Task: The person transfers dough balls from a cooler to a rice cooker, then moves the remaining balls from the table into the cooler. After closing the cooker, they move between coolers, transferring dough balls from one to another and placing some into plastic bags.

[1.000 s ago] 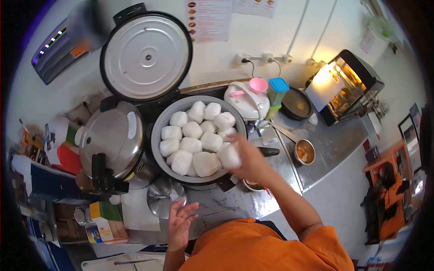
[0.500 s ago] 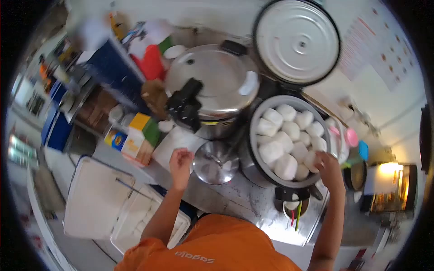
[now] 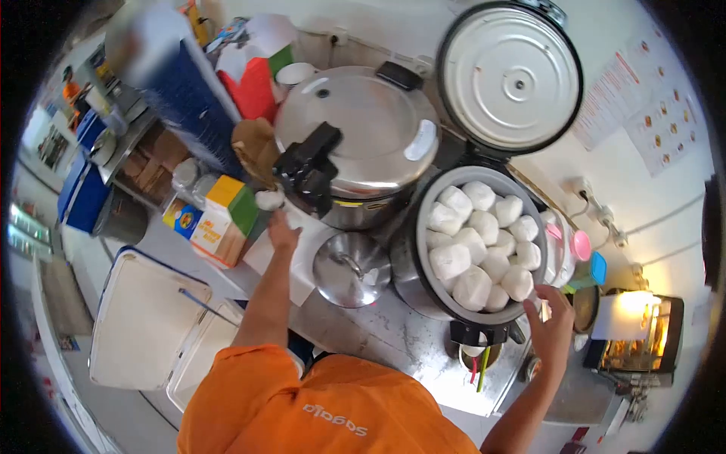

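My left hand [image 3: 283, 231] reaches over a white sheet [image 3: 302, 261] on the counter, its fingers stretched towards a small white lump [image 3: 268, 200]. My right hand [image 3: 552, 321] is empty, fingers apart, just beside the near right rim of an open rice cooker [image 3: 432, 291]. Round white bundles [image 3: 470, 244], seemingly wrapped in thin plastic, fill that cooker in a heap. Its hinged lid [image 3: 510, 79] stands raised behind. Between my hands a round metal lid [image 3: 352, 270] with a loop handle lies on the counter.
A second cooker [image 3: 359, 136], lid closed, stands at the back. Cartons [image 3: 223, 223] and a blue box [image 3: 189, 113] are on the left. An opened white cooler [image 3: 140, 325] sits lower left. A container with utensils [image 3: 478, 356] is by the front; a lit glass case [image 3: 643, 337] stands right.
My left hand has moved forward, from beside the metal lid towards the white lump. My right hand has drawn back from the bundles to outside the cooker's rim. The view has shifted slightly.
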